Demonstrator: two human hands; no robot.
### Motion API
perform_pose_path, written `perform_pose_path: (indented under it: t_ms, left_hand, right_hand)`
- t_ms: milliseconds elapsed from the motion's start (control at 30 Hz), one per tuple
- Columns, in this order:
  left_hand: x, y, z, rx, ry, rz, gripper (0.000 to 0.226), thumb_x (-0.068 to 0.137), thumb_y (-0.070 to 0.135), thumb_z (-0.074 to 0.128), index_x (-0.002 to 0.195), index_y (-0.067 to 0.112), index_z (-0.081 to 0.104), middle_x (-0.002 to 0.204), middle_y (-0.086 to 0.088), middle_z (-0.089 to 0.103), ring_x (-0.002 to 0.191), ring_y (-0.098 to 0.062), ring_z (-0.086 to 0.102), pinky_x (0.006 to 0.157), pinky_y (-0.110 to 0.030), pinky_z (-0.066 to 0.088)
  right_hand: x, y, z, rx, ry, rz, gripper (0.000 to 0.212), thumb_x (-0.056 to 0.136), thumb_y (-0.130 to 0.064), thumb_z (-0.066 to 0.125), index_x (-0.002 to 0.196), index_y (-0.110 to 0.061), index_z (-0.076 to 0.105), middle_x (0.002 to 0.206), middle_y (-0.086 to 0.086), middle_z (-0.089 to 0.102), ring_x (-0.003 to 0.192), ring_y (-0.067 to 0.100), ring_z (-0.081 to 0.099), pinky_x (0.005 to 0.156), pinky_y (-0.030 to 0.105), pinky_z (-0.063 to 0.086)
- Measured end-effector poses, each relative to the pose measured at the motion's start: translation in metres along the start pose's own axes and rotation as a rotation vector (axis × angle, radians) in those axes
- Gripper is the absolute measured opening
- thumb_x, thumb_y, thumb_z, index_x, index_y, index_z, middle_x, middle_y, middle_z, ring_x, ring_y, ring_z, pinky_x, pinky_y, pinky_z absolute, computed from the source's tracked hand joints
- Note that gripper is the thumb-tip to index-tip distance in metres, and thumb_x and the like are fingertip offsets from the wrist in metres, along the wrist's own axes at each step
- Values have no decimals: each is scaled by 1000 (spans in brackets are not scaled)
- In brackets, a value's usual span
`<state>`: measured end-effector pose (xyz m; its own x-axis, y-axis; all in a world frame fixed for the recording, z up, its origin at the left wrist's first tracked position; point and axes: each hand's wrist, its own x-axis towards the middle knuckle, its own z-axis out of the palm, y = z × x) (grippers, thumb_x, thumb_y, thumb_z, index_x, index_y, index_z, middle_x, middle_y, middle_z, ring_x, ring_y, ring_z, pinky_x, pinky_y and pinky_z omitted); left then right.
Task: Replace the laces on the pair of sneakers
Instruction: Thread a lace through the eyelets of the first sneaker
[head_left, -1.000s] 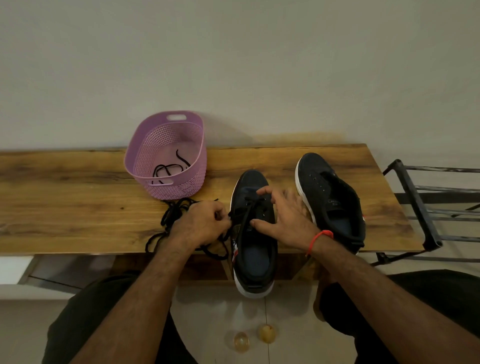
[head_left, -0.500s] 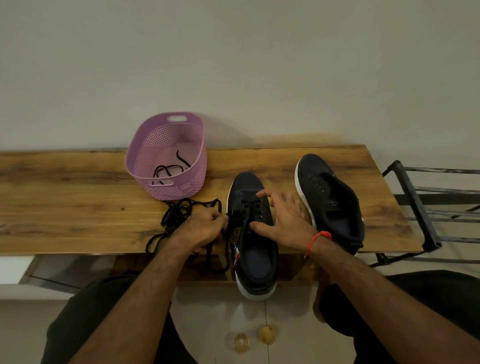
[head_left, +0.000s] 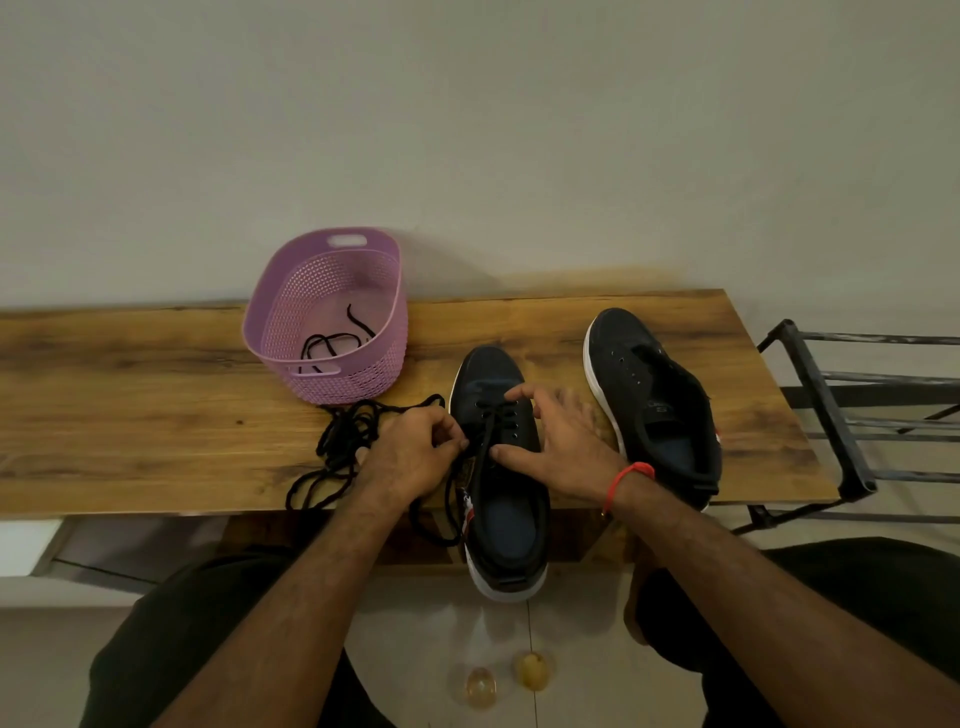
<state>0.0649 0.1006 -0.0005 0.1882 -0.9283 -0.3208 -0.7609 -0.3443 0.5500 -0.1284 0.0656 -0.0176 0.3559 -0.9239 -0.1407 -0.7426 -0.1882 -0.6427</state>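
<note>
The near sneaker (head_left: 501, 467) is lying on the wooden bench (head_left: 156, 415), toe toward the wall, with its heel hanging over the front edge. The left hand (head_left: 410, 452) is sitting at the shoe's left side, fingers curled and pinching a black lace (head_left: 485, 441) right by the eyelets. That lace is crossing the lowest holes near the toe and running down over the tongue. The right hand (head_left: 558, 441) is resting on the shoe's right side, fingers spread and fairly straight, thumb and forefinger bracing the upper; it is gripping nothing.

A tangle of black lace (head_left: 345, 441) is lying on the bench just left of the left hand, with loops trailing off the front edge. The second sneaker (head_left: 654, 405) is sitting to the right, unlaced, apart from the first. Behind the tangle, a purple basket (head_left: 363, 384) is standing against the wall, holding another black lace (head_left: 332, 343). A metal rack (head_left: 852, 415) is standing off the bench's right end.
</note>
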Motion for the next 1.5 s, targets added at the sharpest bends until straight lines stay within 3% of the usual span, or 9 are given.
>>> perform_pose_path:
  t_ms: [133,433,600,767,933,1133,1300,1500]
  left_hand:
    - [2,-4,2,44,19,12,7,94,43,66,88,41,61,95,22,59,98,-4,48,92,-47,28]
    - [6,-4,-1,89,-18,38,12,95,41,63,83,39,62,92,22,57,93,-2,46,92,-50,27]
    - [4,7,1,-8,147,60,11,95,35,60,85,34,57,84,16,62,80,2,49,92,-45,26]
    - [2,13,-2,-37,212,111,11,95,36,66,88,40,57,87,20,62,83,7,50,93,-43,25]
    - [1,15,-5,-42,154,97,19,95,37,67,114,40,65,87,24,64,94,-1,59,104,-50,34]
    - [1,4,-16,-33,12,28,28,94,29,70,121,30,69,93,18,69,107,-12,66,103,-56,46]
    - [-5,7,-17,22,70,100,14,97,29,66,107,36,74,86,26,60,102,-7,63,102,-54,47]
    - [-11,22,-9,-94,142,205,13,99,31,62,94,43,66,86,19,71,89,3,64,89,-42,56]
  right_hand:
    - [0,0,0,0,-4,-1,66,78,-56,72,133,-43,37,125,-1,37,120,19,38,92,32,28]
    - [1,2,-1,3,0,-23,68,76,-59,73,132,-46,36,124,-3,37,119,17,39,91,30,28]
    - [1,3,-1,24,-13,-12,71,75,-59,74,133,-46,36,124,-3,36,120,17,39,92,31,29]
    - [0,2,-2,25,-24,-3,72,75,-59,75,134,-43,37,128,-2,39,121,19,40,92,31,29]
    - [-2,0,-3,44,-18,-6,70,75,-58,75,133,-42,39,127,-1,38,122,20,40,95,32,30]
    - [-3,1,-3,60,-23,4,70,75,-58,75,134,-40,40,124,1,38,121,23,41,98,37,34]
    - [-2,3,-5,70,-30,21,74,74,-60,76,135,-39,39,121,0,35,119,24,38,98,37,35]
    - [-2,4,-5,110,-30,27,74,73,-60,76,135,-38,40,122,1,35,120,24,36,95,33,32]
